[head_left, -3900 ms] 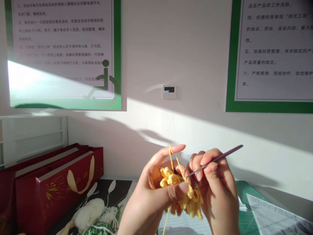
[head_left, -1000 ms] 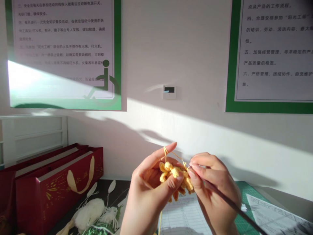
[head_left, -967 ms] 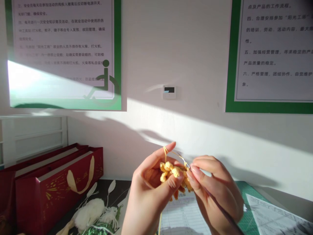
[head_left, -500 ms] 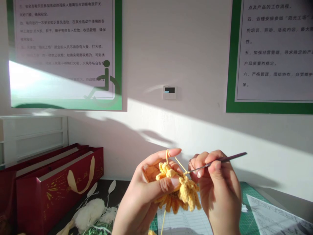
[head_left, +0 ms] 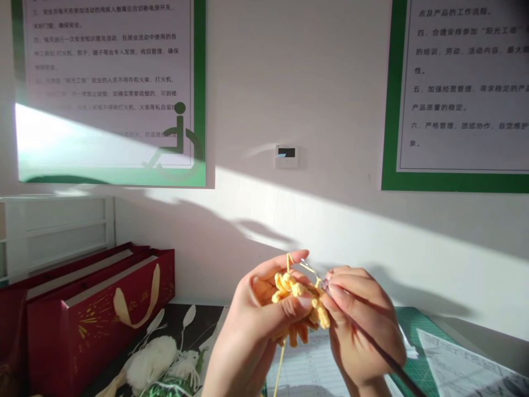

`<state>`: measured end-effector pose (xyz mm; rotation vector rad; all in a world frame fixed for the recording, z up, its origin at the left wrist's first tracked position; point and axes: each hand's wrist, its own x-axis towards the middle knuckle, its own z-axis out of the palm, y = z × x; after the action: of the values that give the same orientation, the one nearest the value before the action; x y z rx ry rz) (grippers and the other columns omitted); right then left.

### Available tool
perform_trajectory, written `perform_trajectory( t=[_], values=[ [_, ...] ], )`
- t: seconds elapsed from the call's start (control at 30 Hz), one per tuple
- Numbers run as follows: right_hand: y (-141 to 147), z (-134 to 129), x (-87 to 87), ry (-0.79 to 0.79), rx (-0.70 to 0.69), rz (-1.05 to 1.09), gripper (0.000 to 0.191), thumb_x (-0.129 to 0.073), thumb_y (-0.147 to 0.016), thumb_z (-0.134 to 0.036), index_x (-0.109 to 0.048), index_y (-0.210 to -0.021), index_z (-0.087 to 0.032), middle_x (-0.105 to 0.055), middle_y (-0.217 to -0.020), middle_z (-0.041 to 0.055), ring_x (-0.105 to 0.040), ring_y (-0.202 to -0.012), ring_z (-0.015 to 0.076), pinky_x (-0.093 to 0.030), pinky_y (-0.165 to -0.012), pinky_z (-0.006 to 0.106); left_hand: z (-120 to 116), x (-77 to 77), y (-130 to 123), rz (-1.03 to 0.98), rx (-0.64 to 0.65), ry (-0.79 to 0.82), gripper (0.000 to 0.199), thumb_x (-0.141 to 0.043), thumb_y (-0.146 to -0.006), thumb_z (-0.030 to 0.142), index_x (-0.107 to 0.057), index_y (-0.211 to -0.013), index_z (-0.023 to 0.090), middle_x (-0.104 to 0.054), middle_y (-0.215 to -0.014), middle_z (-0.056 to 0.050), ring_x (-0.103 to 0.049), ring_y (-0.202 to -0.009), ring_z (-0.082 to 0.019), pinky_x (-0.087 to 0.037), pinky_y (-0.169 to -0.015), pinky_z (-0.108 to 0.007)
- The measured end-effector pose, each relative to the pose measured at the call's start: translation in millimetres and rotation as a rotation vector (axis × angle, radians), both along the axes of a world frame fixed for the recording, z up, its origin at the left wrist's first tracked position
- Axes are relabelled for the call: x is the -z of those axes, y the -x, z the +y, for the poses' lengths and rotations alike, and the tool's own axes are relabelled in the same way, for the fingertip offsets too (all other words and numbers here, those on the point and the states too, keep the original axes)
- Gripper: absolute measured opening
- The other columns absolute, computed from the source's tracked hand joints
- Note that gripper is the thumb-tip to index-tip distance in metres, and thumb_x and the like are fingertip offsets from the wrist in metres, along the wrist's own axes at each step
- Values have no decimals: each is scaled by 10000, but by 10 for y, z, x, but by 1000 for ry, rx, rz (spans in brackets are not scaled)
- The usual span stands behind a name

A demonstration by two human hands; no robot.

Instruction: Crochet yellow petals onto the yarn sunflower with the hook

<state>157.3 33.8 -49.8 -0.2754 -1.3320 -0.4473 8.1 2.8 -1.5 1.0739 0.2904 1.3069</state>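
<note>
My left hand pinches a yellow crocheted flower between thumb and fingers, its petals ruffled. Yellow yarn loops over the raised left index finger, and a strand hangs below the flower. In my right hand is a dark-handled crochet hook, gripped like a pen. Its metal tip points up and left, close to the yarn at the left index fingertip. The hook's handle slants down to the lower right. Part of the flower is hidden behind the left thumb and the right fingers.
Red gift bags stand at the left, near white fluffy yarn pieces and green strands. Under the hands lie printed sheets and a green cutting mat. The wall behind carries posters and a thermostat.
The hook has swung round: its handle pointed up right and now points down right, its tip turned up toward the left index finger. The right hand has rolled over, and the flower has shifted slightly.
</note>
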Motion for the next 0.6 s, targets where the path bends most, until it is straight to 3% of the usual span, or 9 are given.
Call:
perform_trajectory(
  t=[0.07,0.17,0.37,0.47,0.53,0.6],
  values=[
    [43,-14,-33,97,-211,64,215,-655,-950,-113,-709,-1063,-287,-712,-866,22,-693,-832,219,-587,-743,417,43,1,57,27,77,0,508,-960,-661,159,-832,-1152,177,-756,-846,-57,-721,-740,-178,-570,-738,-277],
    [97,-67,-120,202,-465,258,105,-572,-1022,-198,-648,-994,-265,-664,-784,3,-631,-698,166,-533,-618,312,92,15,127,32,94,-28,475,-945,-676,165,-839,-1138,182,-748,-879,-42,-708,-761,-166,-557,-747,-265],
    [80,-114,-231,490,-776,266,235,-575,-1024,-362,-555,-822,-243,-536,-656,-30,-533,-574,134,-473,-509,246,74,28,118,42,101,-46,360,-946,-674,180,-867,-1025,182,-769,-844,-46,-698,-713,-148,-550,-710,-247],
    [85,-90,-213,524,-712,197,185,-648,-989,-327,-565,-843,-249,-627,-753,-10,-616,-637,140,-544,-577,262,46,11,76,30,46,-82,377,-941,-692,156,-848,-1054,203,-779,-833,-44,-698,-722,-150,-555,-708,-248],
    [75,-80,-178,413,-503,139,100,-686,-955,-215,-617,-893,-254,-690,-835,11,-677,-721,154,-579,-628,273,42,3,56,20,26,-109,304,-943,-690,141,-821,-964,193,-764,-826,-40,-683,-716,-147,-552,-688,-247],
    [36,-79,-135,259,-238,52,182,-697,-909,-99,-680,-977,-268,-729,-885,22,-710,-779,175,-595,-650,293,56,3,48,-1,35,-121,262,-948,-675,122,-732,-815,174,-729,-817,-25,-662,-707,-140,-542,-668,-243]
  ],
)
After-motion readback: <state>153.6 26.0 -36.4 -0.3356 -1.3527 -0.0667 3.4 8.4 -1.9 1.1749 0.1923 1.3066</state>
